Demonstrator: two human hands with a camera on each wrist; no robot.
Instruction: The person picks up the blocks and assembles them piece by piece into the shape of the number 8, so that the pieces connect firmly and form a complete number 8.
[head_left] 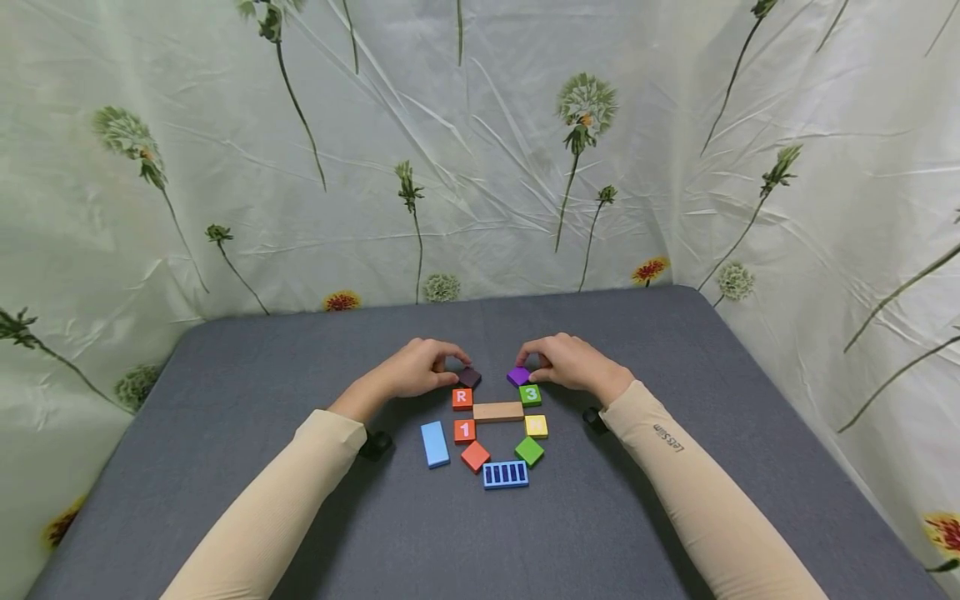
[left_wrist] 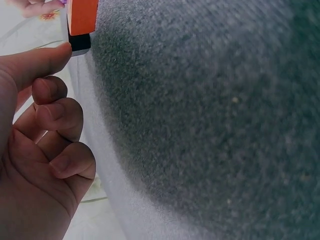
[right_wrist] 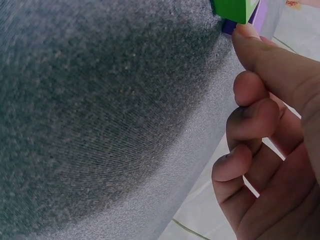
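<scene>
My left hand (head_left: 416, 367) holds a dark, nearly black block (head_left: 469, 377) between thumb and index finger, its corner toward me. Opposite it, my right hand (head_left: 573, 362) has thumb and index finger at two sides of a purple block (head_left: 518, 377), also turned cornerwise. Just nearer than the dark block lies an orange-red block marked R (head_left: 462, 399); a green block marked 3 (head_left: 530, 395) lies just nearer than the purple one. In both wrist views the other fingers are curled, and the dark block (left_wrist: 80, 44) and purple block (right_wrist: 229, 27) show only partly.
Between the two columns lies a tan plank (head_left: 498, 412). Nearer are an orange-red block marked 1 (head_left: 464, 431), a yellow block (head_left: 536, 426), turned red (head_left: 476, 457) and green (head_left: 529, 451) blocks, and a slotted blue block (head_left: 506, 474). A light blue block (head_left: 435, 444) lies apart at left.
</scene>
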